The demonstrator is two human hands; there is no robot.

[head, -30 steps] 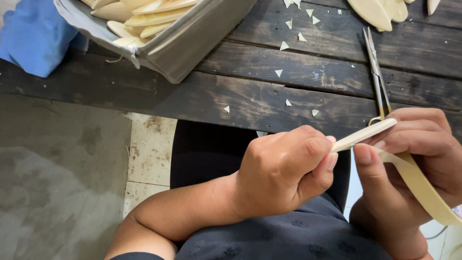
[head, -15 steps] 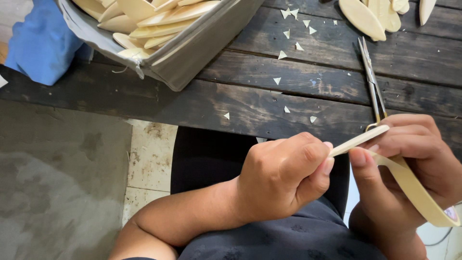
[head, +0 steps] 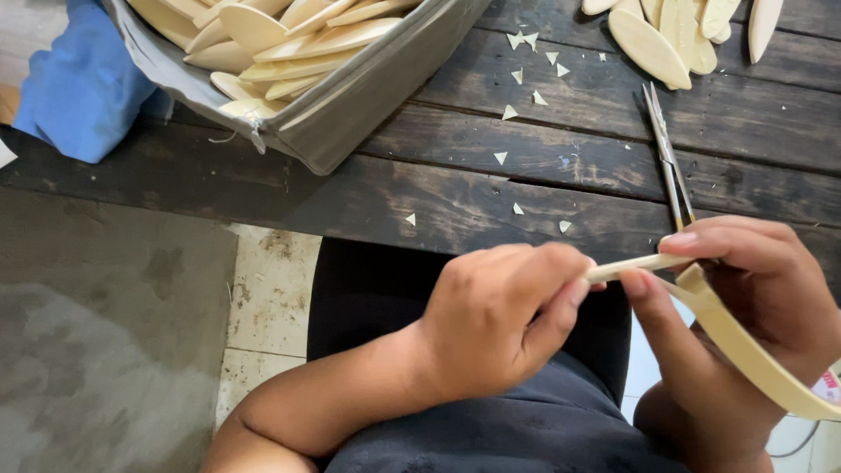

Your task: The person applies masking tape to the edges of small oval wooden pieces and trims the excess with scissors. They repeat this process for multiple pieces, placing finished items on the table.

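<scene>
Hands, two: left hand (head: 504,324) and right hand (head: 745,307), each grip pinching one pale curved strip (head: 745,346).

Head camera looks steeply down, close over lap and table edge (head: 368,206).

No signs or screens show. The one package-like thing is a grey box (head: 368,96) at the top left, standing tilted on the dark wooden table (head: 543,175) with its corner reaching past the table's front edge; it is open-topped, flat-walled and filled with pale oval wooden pieces. At the far right edge, low down, a small white label (head: 829,384) with red print peeks in, mostly hidden.
</scene>
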